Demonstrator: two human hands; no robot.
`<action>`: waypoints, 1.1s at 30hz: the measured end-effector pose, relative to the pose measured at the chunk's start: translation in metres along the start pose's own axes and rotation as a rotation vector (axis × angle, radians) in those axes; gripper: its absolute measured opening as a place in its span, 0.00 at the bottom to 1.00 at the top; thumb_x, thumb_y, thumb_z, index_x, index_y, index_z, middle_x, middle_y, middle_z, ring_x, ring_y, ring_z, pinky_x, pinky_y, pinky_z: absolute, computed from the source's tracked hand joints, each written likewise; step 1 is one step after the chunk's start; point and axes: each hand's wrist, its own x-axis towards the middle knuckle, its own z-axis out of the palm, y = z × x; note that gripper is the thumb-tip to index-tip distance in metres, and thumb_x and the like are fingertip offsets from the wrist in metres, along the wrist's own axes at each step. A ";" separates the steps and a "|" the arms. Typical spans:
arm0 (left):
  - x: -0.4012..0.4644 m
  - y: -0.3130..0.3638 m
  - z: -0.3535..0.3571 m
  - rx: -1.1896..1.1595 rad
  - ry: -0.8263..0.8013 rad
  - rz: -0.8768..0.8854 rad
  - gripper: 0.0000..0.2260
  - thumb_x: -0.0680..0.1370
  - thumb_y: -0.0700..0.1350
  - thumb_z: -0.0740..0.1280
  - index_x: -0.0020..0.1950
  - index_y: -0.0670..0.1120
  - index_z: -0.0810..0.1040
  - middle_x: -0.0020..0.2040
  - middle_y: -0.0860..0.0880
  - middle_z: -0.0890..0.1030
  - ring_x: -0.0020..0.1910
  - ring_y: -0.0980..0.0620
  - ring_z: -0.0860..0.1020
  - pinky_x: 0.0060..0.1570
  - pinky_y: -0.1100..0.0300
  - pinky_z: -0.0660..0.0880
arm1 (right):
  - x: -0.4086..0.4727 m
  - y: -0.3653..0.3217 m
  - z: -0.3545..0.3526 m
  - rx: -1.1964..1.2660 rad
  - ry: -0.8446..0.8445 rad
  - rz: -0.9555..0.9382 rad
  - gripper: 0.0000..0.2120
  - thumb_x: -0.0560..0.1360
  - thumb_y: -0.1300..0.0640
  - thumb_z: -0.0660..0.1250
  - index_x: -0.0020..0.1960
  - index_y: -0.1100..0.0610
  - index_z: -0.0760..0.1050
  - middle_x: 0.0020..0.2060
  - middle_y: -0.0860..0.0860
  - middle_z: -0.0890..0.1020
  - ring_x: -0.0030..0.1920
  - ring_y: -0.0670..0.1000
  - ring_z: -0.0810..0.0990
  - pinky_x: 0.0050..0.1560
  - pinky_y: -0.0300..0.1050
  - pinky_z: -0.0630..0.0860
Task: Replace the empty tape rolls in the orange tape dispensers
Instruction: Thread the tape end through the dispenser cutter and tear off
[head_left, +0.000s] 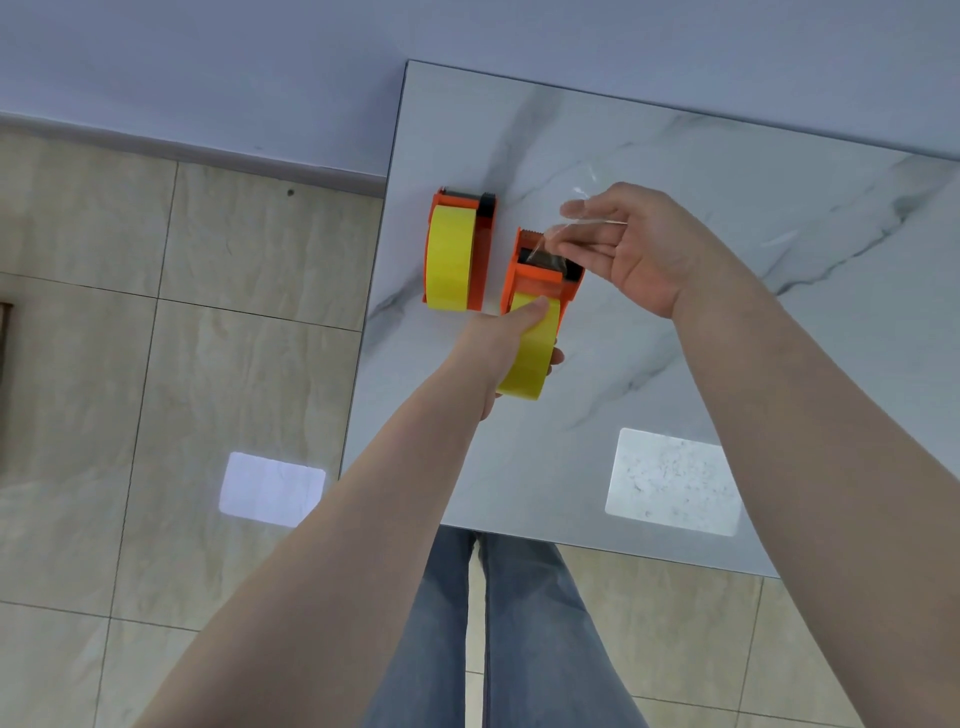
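Both forearms reach out over my jeans (519, 623) toward the left edge of the marble table (727, 364). My left hand (498, 343) is wrapped around the nearer orange dispenser (540, 280), thumb pressed onto the yellow roll (530, 353) and fingers curled beneath it, so the body stays braced and lifted a little off the table while I work the tape. My right hand (634, 244) hovers at the dispenser's front end, fingertips pinched together on the loose clear tape end (576, 218), drawing it up past the serrated cutter. I judge I hold it taut like this so the strip feeds over the blade rather than folding back and sticking to itself.

The second orange dispenser (460, 249) stands on its side just beside the one I hold, close to the table's left edge, already carrying a full yellow roll of its own, and nothing touches it. To my eye both dispensers now have fresh rolls, and threading this tape end looks like the last part. I see no empty cores anywhere on the table.
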 end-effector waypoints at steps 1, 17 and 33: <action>0.000 0.000 0.000 0.004 -0.002 0.001 0.23 0.78 0.59 0.64 0.63 0.43 0.77 0.39 0.48 0.84 0.36 0.52 0.81 0.36 0.61 0.72 | -0.001 0.000 0.000 0.014 -0.013 0.002 0.12 0.76 0.64 0.61 0.57 0.68 0.74 0.51 0.67 0.82 0.55 0.59 0.84 0.58 0.45 0.80; 0.001 -0.006 0.001 -0.022 0.023 -0.034 0.28 0.76 0.64 0.64 0.64 0.44 0.73 0.42 0.45 0.85 0.35 0.50 0.83 0.37 0.60 0.75 | 0.005 0.022 0.010 -0.772 0.273 -0.468 0.04 0.69 0.63 0.73 0.42 0.57 0.78 0.34 0.51 0.84 0.30 0.39 0.80 0.31 0.29 0.70; -0.004 -0.001 0.007 0.010 0.033 0.046 0.25 0.77 0.64 0.60 0.63 0.46 0.73 0.35 0.49 0.84 0.46 0.48 0.84 0.54 0.52 0.75 | 0.000 0.016 0.010 -0.911 0.381 -0.705 0.04 0.67 0.57 0.73 0.37 0.54 0.77 0.34 0.40 0.80 0.37 0.42 0.77 0.42 0.40 0.74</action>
